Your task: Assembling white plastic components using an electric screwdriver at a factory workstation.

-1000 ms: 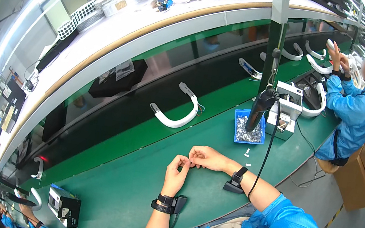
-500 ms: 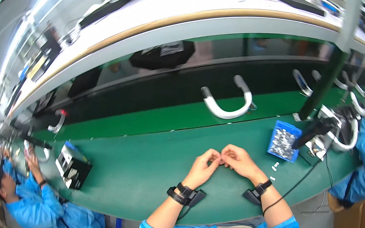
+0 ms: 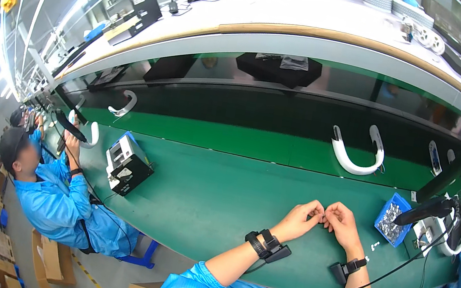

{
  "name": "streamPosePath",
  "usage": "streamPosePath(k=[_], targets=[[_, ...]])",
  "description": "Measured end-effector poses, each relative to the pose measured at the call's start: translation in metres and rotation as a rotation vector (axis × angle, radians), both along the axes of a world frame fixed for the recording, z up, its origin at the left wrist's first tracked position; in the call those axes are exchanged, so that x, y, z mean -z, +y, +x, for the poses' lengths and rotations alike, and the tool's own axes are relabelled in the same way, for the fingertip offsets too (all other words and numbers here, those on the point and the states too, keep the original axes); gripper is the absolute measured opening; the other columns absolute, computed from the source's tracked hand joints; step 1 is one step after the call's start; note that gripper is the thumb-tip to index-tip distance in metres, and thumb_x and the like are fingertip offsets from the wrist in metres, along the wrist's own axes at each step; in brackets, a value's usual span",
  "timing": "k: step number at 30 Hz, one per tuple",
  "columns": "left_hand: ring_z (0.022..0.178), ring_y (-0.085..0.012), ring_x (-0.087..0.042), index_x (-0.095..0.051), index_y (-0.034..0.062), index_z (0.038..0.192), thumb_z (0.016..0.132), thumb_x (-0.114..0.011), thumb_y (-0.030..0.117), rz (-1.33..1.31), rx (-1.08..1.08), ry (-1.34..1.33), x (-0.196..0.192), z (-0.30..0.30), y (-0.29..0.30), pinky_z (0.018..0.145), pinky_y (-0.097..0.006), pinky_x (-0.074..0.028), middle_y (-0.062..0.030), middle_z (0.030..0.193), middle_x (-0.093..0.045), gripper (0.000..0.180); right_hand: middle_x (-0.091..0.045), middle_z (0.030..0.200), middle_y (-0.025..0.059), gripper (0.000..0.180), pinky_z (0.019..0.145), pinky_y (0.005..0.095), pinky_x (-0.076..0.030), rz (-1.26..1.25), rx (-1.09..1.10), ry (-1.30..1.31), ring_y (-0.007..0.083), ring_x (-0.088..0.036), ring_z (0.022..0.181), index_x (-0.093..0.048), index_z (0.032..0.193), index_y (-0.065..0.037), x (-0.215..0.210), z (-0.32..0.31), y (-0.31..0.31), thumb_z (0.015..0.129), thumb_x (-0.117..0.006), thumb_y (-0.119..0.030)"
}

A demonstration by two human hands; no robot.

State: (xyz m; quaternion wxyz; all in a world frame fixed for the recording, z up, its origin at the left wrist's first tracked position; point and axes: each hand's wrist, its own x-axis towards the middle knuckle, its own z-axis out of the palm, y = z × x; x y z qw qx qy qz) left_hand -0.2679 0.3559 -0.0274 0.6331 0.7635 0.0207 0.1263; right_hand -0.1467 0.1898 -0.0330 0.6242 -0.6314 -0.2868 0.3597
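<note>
Above the green table (image 3: 221, 203), my left hand (image 3: 302, 218) and my right hand (image 3: 342, 223) meet fingertip to fingertip. Both have their thumbs and fingers pinched together. Whatever lies between the fingertips is too small or hidden to make out. To the right of my right hand, several small white pieces (image 3: 374, 246) lie on the tabletop. Beyond them sits a blue bin (image 3: 405, 229) filled with small shiny parts. A white U-shaped piece (image 3: 353, 167) with dark ends rests on the bright green strip past my hands.
A black device (image 3: 435, 211) and a cable stand by the bin, near a dark post (image 3: 449, 169). On the left is a black-and-white box (image 3: 129, 167). Co-workers in blue sit at left (image 3: 53, 194) and far right (image 3: 443, 286). A raised shelf (image 3: 319, 43) spans the back.
The view has swung to the left, so the table and my hands appear farther right. My hands stay pinched together. The co-worker at left shows more fully.
</note>
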Motion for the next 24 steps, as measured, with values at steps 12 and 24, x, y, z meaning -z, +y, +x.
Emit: streamPosePath(k=[12, 24], targets=[[0.09, -0.0175, -0.068, -0.062, 0.0003, 0.108, 0.104, -0.059, 0.011, -0.008, -0.01, 0.001, 0.0039, -0.0003, 0.0049, 0.082, -0.033, -0.055, -0.0073, 0.096, -0.072, 0.012, -0.069, 0.086, 0.0024, 0.007, 0.058, 0.0205, -0.045, -0.017, 0.053, -0.027, 0.0068, -0.06, 0.07, -0.061, 0.102, -0.005, -0.0035, -0.0036, 0.0065, 0.105, -0.06, -0.012], [0.088, -0.0174, -0.069, -0.061, 0.0002, 0.107, 0.106, -0.059, 0.01, -0.021, -0.004, 0.019, 0.0047, -0.0008, 0.0052, 0.081, -0.033, -0.055, -0.0079, 0.097, -0.071, 0.01, -0.069, 0.087, 0.0025, 0.006, 0.059, 0.0215, -0.046, 0.008, 0.033, 0.01, 0.0068, -0.06, 0.07, -0.062, 0.103, -0.004, -0.0049, -0.0039, 0.0039, 0.103, -0.063, -0.01]])
